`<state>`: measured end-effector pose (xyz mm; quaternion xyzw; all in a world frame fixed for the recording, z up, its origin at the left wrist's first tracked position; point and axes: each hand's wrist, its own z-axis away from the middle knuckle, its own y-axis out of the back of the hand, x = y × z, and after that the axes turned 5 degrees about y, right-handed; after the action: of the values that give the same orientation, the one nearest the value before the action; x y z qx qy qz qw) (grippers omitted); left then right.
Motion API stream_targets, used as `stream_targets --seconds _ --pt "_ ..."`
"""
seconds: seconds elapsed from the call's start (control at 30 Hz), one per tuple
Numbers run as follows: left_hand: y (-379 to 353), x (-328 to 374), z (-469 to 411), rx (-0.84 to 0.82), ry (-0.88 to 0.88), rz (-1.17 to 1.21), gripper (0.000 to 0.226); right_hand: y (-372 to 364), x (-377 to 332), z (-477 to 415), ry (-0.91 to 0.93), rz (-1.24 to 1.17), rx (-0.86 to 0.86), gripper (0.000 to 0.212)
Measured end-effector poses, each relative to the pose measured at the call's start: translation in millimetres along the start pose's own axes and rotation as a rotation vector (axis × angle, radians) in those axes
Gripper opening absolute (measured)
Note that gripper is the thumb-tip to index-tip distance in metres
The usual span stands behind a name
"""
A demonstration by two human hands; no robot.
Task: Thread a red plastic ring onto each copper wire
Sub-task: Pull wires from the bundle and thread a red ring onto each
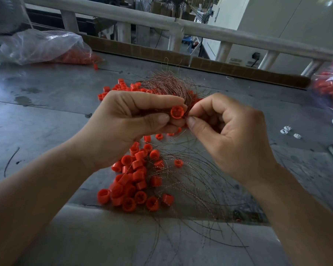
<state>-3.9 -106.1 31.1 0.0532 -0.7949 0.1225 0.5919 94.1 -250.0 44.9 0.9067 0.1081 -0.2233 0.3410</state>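
Red ring sits pinched in the left hand, which also clamps the wire bundle; the right hand pinches one strand just right of the ring. That thin strand could bend, miss the hole, or snag its neighbours.
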Motion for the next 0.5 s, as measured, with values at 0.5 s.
stream_targets --seconds 0.5 --pt "-1.0 2.5 -0.1 0.015 0.034 0.115 0.025 5.5 -5.4 -4.4 -0.149 -0.271 -0.022 0.016"
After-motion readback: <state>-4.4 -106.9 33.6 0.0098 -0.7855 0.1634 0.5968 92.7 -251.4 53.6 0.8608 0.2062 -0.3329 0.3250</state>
